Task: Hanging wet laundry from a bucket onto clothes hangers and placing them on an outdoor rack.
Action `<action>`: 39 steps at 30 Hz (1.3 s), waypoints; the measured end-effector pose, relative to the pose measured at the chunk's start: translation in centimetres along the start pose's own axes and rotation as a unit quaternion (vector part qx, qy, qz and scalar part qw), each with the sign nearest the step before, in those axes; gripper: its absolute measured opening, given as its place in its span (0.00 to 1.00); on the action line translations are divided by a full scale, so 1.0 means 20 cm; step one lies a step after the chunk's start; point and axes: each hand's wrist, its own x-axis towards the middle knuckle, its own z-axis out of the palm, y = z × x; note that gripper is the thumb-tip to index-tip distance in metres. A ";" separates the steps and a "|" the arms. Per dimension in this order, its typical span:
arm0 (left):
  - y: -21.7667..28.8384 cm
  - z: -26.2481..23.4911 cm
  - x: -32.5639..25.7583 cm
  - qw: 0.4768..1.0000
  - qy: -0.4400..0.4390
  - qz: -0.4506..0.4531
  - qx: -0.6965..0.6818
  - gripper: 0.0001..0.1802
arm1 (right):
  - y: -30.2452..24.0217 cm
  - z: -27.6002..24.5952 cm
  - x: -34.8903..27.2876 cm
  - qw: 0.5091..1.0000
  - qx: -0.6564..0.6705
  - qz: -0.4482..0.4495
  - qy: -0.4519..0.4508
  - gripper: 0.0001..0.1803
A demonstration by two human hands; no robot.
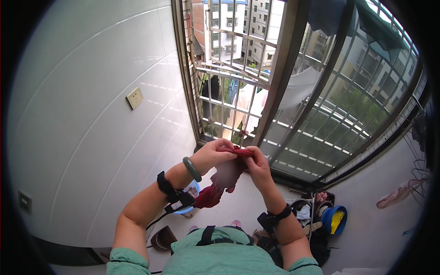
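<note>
A dark red garment hangs down between my two hands, its upper edge bunched and pulled taut. My left hand pinches that edge on one side, and a dark green bangle circles the wrist. On the other side my right hand grips the same edge between thumb and fingers. Both hands are raised at chest height in front of the window. A blurred patch covers part of the cloth's middle, so its exact kind cannot be made out. Below it, partly hidden by my left forearm and the cloth, is a light blue basin.
Ahead, a barred window has hanging laundry beyond it. Its sliding glass panel covers the right side. At lower right stand a blue bucket with yellow cloth and several cluttered items. Wire hangers hang on the right wall. A brown bin is lower left.
</note>
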 end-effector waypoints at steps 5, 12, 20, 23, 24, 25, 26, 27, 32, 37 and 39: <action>-0.04 -0.16 -0.10 0.999 -0.013 -0.007 0.040 0.13 | -0.07 -0.01 0.06 0.997 0.051 -0.022 0.048 0.06; -0.25 -0.35 -0.15 0.929 0.119 0.048 0.346 0.10 | -0.22 0.07 0.09 0.995 0.093 -0.009 0.030 0.06; -0.34 -0.30 0.01 0.866 0.237 0.106 0.427 0.18 | -0.31 0.01 0.08 1.000 0.008 -0.015 0.018 0.06; -0.41 -0.34 0.13 0.955 0.056 0.151 0.248 0.21 | -0.34 0.01 0.07 0.999 -0.045 -0.025 0.004 0.06; -0.34 -0.31 0.13 0.983 -0.037 0.015 0.181 0.20 | -0.35 -0.02 0.07 0.998 -0.048 -0.026 0.012 0.06; -0.33 -0.30 0.14 0.982 -0.044 0.015 0.181 0.20 | -0.35 -0.04 0.07 0.999 -0.037 -0.019 0.029 0.07; -0.33 -0.29 0.15 0.979 -0.065 -0.011 0.194 0.17 | -0.34 -0.07 0.08 0.998 -0.027 -0.013 0.046 0.07; -0.32 -0.25 0.17 0.973 -0.088 -0.038 0.210 0.15 | -0.33 -0.13 0.08 0.998 -0.026 -0.015 0.057 0.07; -0.34 -0.33 0.20 0.950 0.037 0.088 0.298 0.10 | -0.27 -0.36 0.08 0.993 0.014 0.069 0.092 0.06; -0.14 -0.24 0.19 0.981 0.090 0.114 0.132 0.11 | -0.07 -0.60 0.09 0.985 0.074 0.129 0.085 0.06; -0.01 -0.19 0.17 0.987 0.098 0.079 0.097 0.11 | -0.05 -0.65 0.09 0.983 0.100 0.126 0.093 0.06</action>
